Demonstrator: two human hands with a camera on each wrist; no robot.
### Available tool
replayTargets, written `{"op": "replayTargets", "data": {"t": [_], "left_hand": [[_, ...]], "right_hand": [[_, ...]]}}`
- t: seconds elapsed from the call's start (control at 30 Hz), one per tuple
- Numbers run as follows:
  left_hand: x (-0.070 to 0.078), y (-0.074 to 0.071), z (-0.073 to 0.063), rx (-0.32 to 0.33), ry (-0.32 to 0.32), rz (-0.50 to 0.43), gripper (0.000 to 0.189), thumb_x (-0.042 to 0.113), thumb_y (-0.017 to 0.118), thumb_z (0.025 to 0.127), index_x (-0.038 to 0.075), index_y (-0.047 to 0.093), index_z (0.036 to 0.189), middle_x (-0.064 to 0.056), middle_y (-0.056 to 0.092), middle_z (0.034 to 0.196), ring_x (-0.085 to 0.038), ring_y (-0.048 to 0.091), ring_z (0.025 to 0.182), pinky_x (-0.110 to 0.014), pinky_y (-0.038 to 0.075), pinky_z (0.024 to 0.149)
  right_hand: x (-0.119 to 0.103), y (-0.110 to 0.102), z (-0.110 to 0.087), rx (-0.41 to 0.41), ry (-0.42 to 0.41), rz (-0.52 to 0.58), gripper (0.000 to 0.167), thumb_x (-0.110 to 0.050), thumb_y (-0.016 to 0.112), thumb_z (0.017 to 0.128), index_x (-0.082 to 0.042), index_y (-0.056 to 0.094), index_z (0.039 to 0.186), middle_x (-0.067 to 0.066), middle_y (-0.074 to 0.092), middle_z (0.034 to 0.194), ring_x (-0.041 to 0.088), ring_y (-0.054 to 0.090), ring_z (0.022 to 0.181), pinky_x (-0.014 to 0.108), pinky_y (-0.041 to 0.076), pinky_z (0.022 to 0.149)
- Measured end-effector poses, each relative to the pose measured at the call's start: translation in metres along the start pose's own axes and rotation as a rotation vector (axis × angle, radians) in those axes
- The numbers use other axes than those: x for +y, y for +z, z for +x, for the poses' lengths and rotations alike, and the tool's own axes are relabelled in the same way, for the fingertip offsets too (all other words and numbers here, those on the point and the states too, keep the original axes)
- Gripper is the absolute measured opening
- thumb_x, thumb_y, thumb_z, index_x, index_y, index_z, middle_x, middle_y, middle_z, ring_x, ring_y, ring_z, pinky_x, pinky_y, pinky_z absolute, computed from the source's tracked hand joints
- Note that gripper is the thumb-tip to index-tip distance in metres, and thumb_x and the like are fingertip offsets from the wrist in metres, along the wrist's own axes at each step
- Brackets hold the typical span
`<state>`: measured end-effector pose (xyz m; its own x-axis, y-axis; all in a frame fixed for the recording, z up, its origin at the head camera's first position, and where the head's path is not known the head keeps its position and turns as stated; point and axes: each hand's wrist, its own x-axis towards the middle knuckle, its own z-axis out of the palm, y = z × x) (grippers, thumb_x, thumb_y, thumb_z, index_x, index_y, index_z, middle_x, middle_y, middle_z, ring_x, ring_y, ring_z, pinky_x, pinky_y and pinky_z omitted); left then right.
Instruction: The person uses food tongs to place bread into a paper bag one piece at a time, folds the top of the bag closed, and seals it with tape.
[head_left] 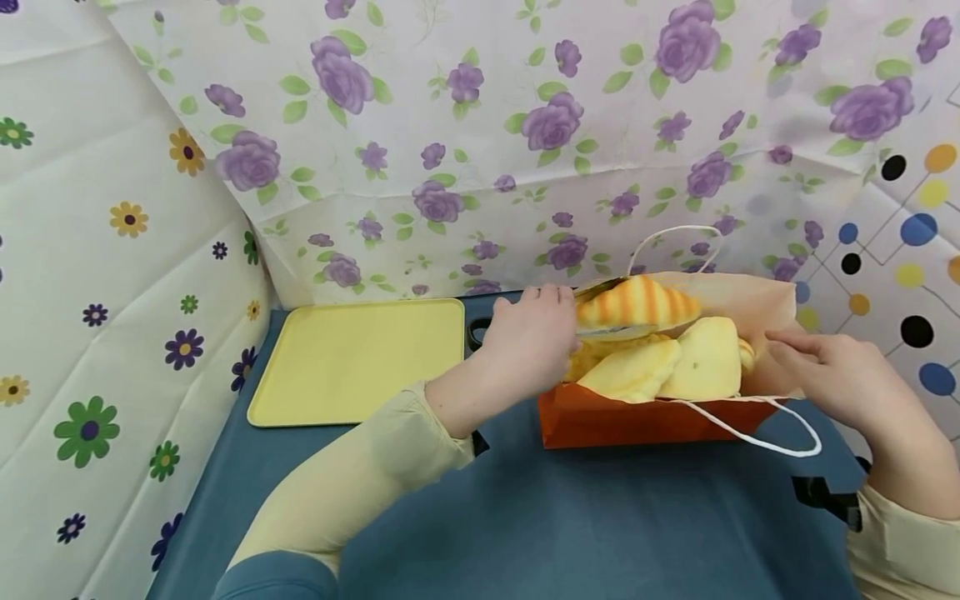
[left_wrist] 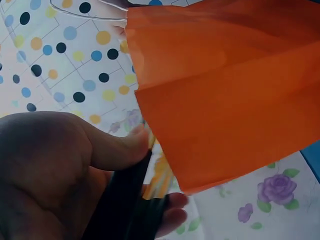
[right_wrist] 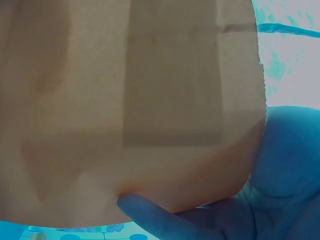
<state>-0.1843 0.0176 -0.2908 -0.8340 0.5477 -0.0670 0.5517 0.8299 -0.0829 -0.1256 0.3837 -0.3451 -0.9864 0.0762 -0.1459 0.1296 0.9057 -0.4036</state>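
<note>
My left hand (head_left: 531, 337) grips a pair of tongs (left_wrist: 120, 200) by their black handles, thumb on one side and fingers on the other. Between the arms of the tongs is a striped yellow-orange bread roll (head_left: 637, 302), above the mouth of an orange paper bag (head_left: 645, 421). Inside the bag lie a pale bread slice (head_left: 705, 360), a flat yellowish piece of bread (head_left: 633, 371) and others partly hidden. My right hand (head_left: 855, 379) holds the bag's right edge, with the thumb (right_wrist: 155, 217) against its brown paper.
A yellow tray (head_left: 367, 362) lies at the left on the blue tablecloth (head_left: 585, 517). White string handles (head_left: 780, 446) loop from the bag's front and back. Patterned curtains (head_left: 450, 150) hang close behind and at both sides.
</note>
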Motion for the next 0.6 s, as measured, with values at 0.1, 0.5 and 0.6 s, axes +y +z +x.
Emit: {"op": "replayTargets", "data": {"t": [0.1, 0.5, 0.6], "left_hand": [[0.005, 0.001, 0.005, -0.028, -0.014, 0.005, 0.068, 0.051, 0.054, 0.110, 0.007, 0.046, 0.161, -0.010, 0.058, 0.145, -0.028, 0.057, 0.126, -0.054, 0.055, 0.095], [0.012, -0.001, 0.008, -0.035, -0.037, 0.027, 0.073, 0.056, 0.057, 0.107, 0.006, 0.046, 0.160, -0.009, 0.058, 0.142, -0.027, 0.057, 0.125, -0.054, 0.053, 0.099], [0.011, -0.001, 0.008, -0.042, -0.035, 0.014, 0.075, 0.056, 0.057, 0.107, 0.006, 0.044, 0.162, -0.009, 0.057, 0.146, -0.027, 0.056, 0.127, -0.053, 0.053, 0.100]], "right_hand": [[0.000, 0.000, -0.001, 0.000, 0.007, 0.002, 0.071, -0.049, 0.040, 0.115, 0.009, 0.047, 0.154, 0.050, 0.050, 0.136, 0.062, 0.057, 0.112, 0.070, 0.055, 0.077], [0.000, 0.001, -0.002, 0.001, 0.009, -0.002, 0.073, -0.051, 0.040, 0.115, 0.009, 0.046, 0.155, 0.050, 0.048, 0.138, 0.065, 0.053, 0.116, 0.074, 0.053, 0.081], [0.001, 0.001, -0.002, -0.003, 0.008, -0.003, 0.072, -0.051, 0.040, 0.115, 0.009, 0.047, 0.155, 0.050, 0.048, 0.139, 0.065, 0.053, 0.116, 0.074, 0.053, 0.081]]}}
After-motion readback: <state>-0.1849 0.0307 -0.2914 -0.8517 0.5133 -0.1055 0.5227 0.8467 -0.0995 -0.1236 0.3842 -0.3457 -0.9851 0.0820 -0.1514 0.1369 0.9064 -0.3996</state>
